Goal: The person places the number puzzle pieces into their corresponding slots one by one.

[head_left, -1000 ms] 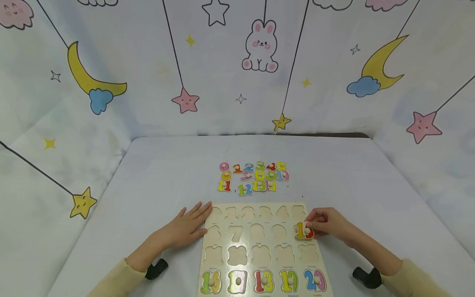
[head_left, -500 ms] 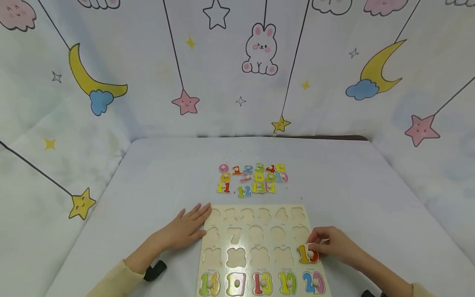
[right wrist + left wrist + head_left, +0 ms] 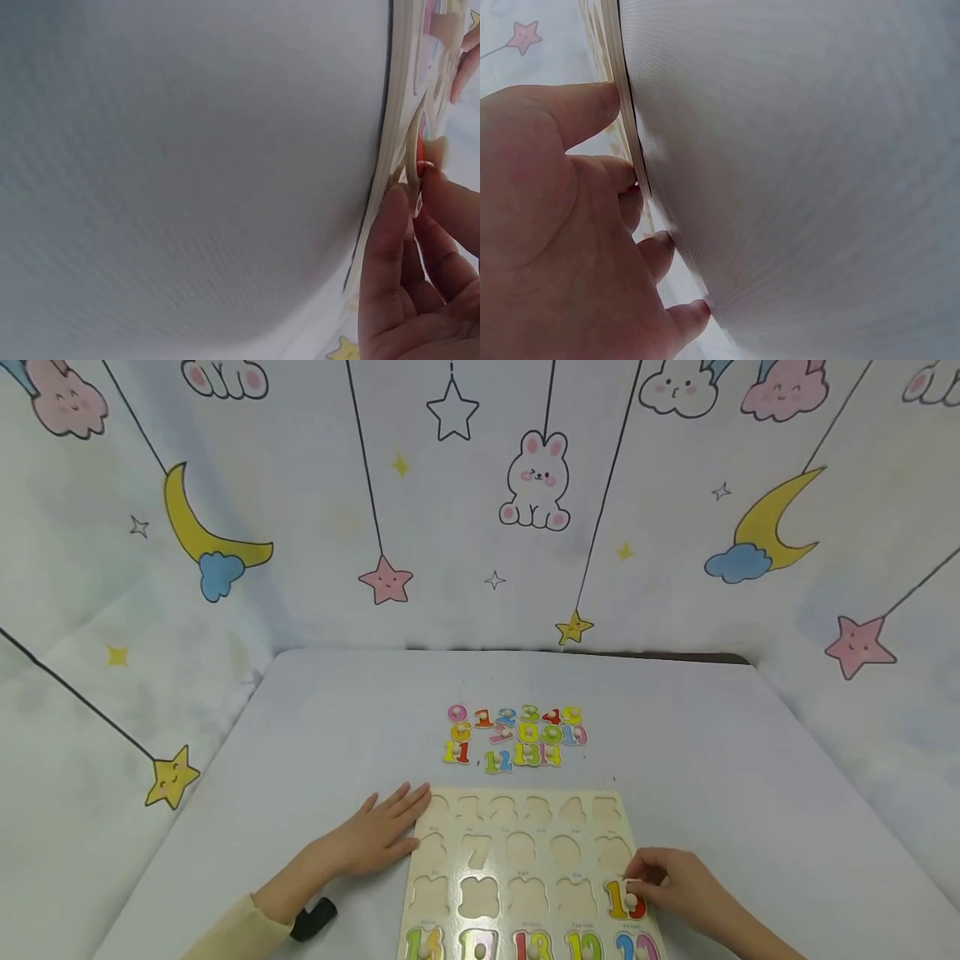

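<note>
A pale wooden number board (image 3: 498,856) lies on the white table. At its left edge my left hand (image 3: 375,837) rests flat with fingers spread; in the left wrist view the thumb and fingertips touch the board's side. My right hand (image 3: 672,883) pinches the yellow-and-red number 15 puzzle piece (image 3: 617,900) by its right edge. That piece is over the rightmost recess in the third row. The right wrist view shows the piece (image 3: 412,154) tilted against the board, its wooden knob (image 3: 436,152) facing outward.
Loose number pieces (image 3: 527,733), 0 to 14, lie in rows beyond the board. The bottom row holds knobbed pieces, such as the blue-and-pink 20 (image 3: 636,946). A black object (image 3: 313,919) is beneath the left wrist. A printed cloth wall (image 3: 450,510) stands behind the table.
My right hand has brought the 15 piece toward me, from the second row to the third row's right recess. The left hand stays on the board's edge. The head view has tilted slightly up.
</note>
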{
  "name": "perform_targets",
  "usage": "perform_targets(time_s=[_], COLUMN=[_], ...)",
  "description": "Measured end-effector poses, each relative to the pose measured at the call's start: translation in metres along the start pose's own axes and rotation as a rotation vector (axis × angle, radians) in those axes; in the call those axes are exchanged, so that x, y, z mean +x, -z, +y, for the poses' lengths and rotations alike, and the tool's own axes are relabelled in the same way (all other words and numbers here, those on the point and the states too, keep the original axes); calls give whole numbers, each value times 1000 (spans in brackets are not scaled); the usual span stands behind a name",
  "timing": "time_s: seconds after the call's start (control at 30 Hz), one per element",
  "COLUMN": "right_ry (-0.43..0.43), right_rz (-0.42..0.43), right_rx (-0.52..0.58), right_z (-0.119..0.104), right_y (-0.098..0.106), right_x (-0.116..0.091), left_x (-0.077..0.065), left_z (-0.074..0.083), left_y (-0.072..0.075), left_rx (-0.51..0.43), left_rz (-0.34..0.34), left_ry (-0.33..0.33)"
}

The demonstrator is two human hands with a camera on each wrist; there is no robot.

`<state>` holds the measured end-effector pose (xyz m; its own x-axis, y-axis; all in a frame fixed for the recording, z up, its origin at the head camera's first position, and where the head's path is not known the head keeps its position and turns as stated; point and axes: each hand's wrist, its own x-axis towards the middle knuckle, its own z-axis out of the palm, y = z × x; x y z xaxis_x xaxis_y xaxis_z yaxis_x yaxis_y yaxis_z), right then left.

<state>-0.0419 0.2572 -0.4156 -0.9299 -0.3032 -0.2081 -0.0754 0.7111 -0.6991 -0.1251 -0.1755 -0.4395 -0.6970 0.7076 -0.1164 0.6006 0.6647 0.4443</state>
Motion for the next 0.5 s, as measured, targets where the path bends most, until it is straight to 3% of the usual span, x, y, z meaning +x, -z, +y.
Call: perform_targets(time_s=[0.5], right_ry=[31], right_rz=[-10], right_rx=[0], right_z=[3], right_y=[1], right_x=[4], left_x=[1], left_z=[2], left_y=[1], left_rx=[10], left_rz=[-9], left_ry=[15])
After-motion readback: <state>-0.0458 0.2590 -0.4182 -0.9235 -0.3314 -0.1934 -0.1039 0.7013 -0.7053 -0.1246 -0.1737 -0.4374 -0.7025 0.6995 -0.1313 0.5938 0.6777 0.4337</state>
